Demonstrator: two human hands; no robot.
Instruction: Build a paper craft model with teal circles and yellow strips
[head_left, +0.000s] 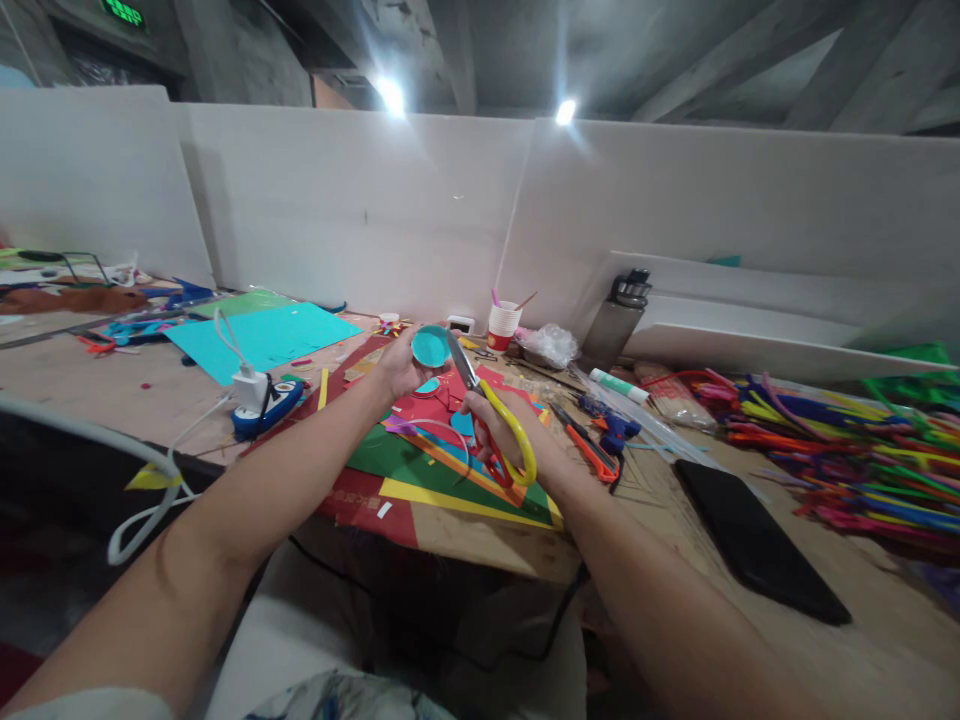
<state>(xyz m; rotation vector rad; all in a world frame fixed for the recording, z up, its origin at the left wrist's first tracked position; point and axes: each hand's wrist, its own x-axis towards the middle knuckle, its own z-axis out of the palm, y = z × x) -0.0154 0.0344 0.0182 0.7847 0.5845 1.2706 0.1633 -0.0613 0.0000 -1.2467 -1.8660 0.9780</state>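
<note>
Near the middle of the head view, my left hand (402, 366) holds a small round cup (430, 347) with a turquoise face turned toward me. My right hand (491, 418) is closed round the yellow and red handles of a pair of scissors (517, 430). The metal blades point up and to the left, their tips at the right edge of the cup. Whether the blades touch it is hard to tell. Below both hands lie sheets of coloured paper, among them a green sheet (375, 453) and a red one (409, 408).
A black phone (757, 540) and many pipe cleaners (862, 440) lie at the right. Behind the hands stand stacked paper cups (504, 325) and a grey bottle (616, 320). An orange cutter (589, 445) is right of the scissors. A blue power strip (264, 410) and turquoise sheet (262, 338) are left.
</note>
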